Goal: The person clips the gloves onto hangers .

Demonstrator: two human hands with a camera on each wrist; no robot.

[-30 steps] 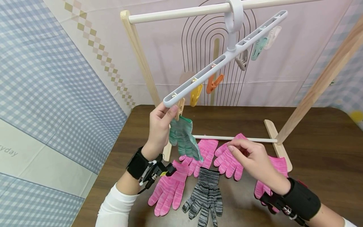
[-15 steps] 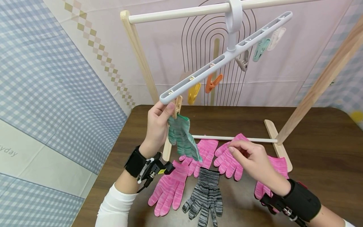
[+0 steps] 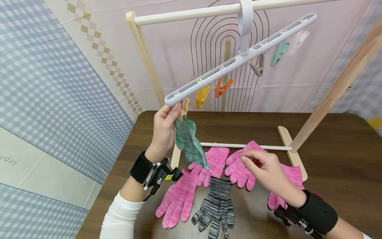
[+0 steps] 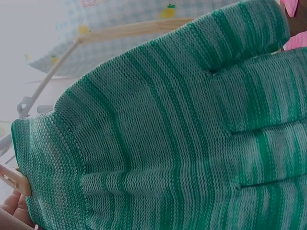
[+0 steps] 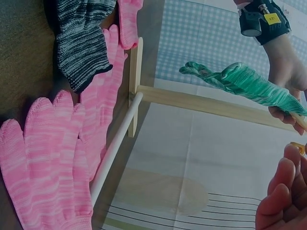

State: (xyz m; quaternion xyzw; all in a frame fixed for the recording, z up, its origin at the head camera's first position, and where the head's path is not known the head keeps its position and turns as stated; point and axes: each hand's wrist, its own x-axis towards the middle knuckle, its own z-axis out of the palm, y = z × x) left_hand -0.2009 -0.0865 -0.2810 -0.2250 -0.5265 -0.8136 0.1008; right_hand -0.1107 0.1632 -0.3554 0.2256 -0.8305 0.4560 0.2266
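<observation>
My left hand pinches the wooden clothes peg under the near left end of a white clip hanger. From that peg hangs a green striped knit glove, caught by its cuff. It fills most of the left wrist view, fingers to the right. My right hand is held over the pink gloves, fingers loosely curled, with nothing visible between them. In the right wrist view its fingertips appear at the lower right, near a bit of yellow peg.
A yellow clip, an orange clip, a grey clip, a teal clip and a white clip hang along the hanger. The wooden rack stands behind. A grey-black glove lies among several pink ones on the brown table.
My left hand has shifted left and slightly up, taking the peg and green glove along. The hanger has turned, its far right end swinging right. The right hand has stayed nearly still.
</observation>
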